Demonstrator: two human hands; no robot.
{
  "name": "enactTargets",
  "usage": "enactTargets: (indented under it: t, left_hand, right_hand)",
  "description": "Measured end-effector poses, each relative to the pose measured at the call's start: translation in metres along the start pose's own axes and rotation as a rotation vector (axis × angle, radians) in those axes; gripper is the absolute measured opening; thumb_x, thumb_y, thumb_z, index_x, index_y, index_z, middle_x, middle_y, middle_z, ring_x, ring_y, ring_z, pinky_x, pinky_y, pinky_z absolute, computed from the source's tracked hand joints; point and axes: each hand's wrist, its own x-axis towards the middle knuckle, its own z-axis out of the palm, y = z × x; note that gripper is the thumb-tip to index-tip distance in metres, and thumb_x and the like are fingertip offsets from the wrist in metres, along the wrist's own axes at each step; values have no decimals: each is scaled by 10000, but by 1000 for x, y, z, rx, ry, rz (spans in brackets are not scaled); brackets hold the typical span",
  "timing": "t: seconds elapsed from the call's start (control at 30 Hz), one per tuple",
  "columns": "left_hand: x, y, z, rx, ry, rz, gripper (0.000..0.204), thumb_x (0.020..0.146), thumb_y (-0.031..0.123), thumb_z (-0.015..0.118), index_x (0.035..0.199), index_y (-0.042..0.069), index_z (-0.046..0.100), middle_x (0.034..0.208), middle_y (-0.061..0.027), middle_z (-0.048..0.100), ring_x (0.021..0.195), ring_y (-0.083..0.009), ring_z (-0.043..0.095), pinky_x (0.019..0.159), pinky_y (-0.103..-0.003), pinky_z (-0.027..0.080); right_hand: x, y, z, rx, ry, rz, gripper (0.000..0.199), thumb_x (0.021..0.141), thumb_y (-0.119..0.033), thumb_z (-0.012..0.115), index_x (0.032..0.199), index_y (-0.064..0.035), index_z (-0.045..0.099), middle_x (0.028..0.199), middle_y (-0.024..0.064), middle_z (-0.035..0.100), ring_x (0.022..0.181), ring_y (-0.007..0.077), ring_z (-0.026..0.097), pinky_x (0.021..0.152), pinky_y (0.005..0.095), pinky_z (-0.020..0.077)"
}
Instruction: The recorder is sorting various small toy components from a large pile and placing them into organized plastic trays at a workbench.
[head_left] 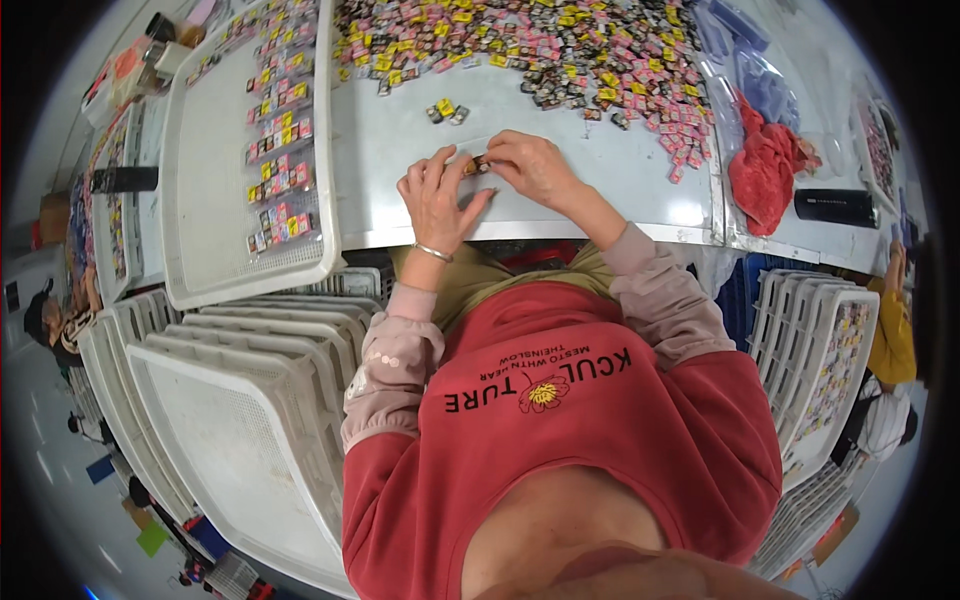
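My left hand (437, 200) rests near the table's front edge, fingers curved and apart, thumb spread away. Its index finger reaches the side of a small dark block (477, 165), which lies between my hands. My right hand (530, 168) is closed, thumb and fingertips pinching the dark block's other end. Fingers partly cover it, so I cannot tell whether it is one block or several together. A few loose yellow and dark blocks (446, 111) lie just beyond my hands. Farther back spreads a big pile of small pink, black and yellow blocks (520, 50).
At left, a white mesh tray (205, 220) holds rows of blocks in clear packaging (283, 182). Stacked trays stand at left (240, 400) and right (815, 340). A red cloth (765, 170) and a black cylinder (836, 207) lie at right. Other people work at both sides.
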Motion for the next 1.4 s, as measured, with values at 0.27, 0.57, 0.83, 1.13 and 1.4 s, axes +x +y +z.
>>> enactTargets:
  t: [0.27,0.57,0.83,1.13,1.4]
  left_hand:
    - [10,-9,9,7,-120,90,400,700,305,747,1053,151,636,1061,23,628,964,-240,482,828,-360,330]
    - [-1,-6,-1,-11,-11,11,441,696,265,751,1098,122,638,1143,-49,588,1049,-271,477,902,-387,355]
    - [-20,-14,5,-80,146,-137,327,775,116,654,1093,48,619,1184,-138,532,1107,-328,458,946,-429,354]
    - [-20,-9,2,-15,137,-136,281,776,97,636,1051,42,626,1145,-153,538,1086,-333,483,923,-428,367]
    - [-19,-9,2,-6,116,-137,270,780,93,628,1044,39,625,1145,-152,533,1085,-335,485,917,-427,369]
  right_hand:
    - [-20,66,-78,-19,330,189,198,744,-18,659,942,-31,663,914,107,621,742,226,626,642,313,501]
    - [-18,100,-92,-173,332,192,166,791,-87,645,947,-52,687,810,101,621,659,203,591,620,303,479]
    - [66,136,-111,-119,326,177,188,819,-154,648,971,-48,682,861,114,652,725,219,630,653,332,496]
    - [98,150,-120,-312,276,296,213,787,-212,666,962,-91,684,907,120,659,860,296,634,762,374,510]
    - [106,171,-153,-550,158,485,224,761,-168,649,982,-156,682,989,96,668,929,300,639,784,430,510]
